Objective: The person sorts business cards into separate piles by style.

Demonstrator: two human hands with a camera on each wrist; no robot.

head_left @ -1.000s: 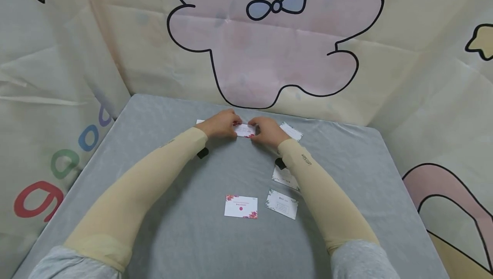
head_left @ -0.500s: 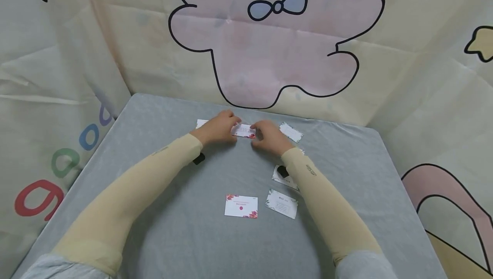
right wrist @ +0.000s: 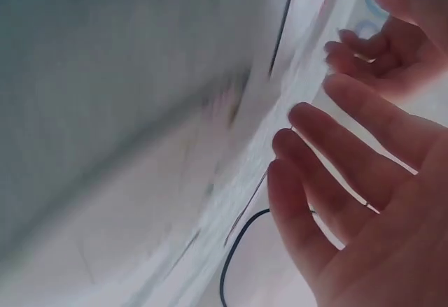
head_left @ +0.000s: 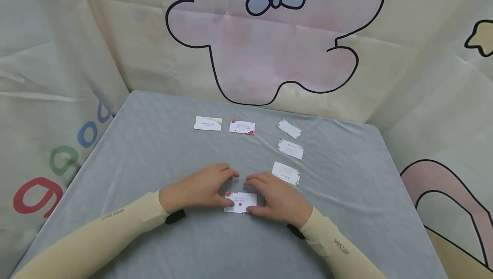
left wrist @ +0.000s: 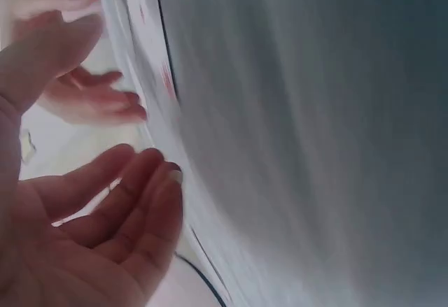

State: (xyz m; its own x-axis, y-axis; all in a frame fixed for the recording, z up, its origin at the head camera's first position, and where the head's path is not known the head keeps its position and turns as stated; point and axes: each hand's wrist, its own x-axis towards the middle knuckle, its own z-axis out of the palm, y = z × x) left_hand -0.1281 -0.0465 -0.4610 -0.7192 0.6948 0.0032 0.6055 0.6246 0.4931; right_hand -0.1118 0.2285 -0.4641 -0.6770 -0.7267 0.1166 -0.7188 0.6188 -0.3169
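Grey table, cartoon backdrop behind: closing both hands on red-flowered card at six o'clock. Left hand and right hand flanking it, fingers relaxed, touching edges, not gripping. Probably needing a pinch next, then lifting toward twelve o'clock row.

On the curtain at the left, big coloured letters run up the cloth: a red "o" at the bottom, a green "o", a blue "o" and a purple "d" above, probably the end of "good", its first letter cut off by the frame. The left sleeve bears a small dark brand mark and the right sleeve another, both too small to read. The cards on the table carry fine printed lines, none legible.
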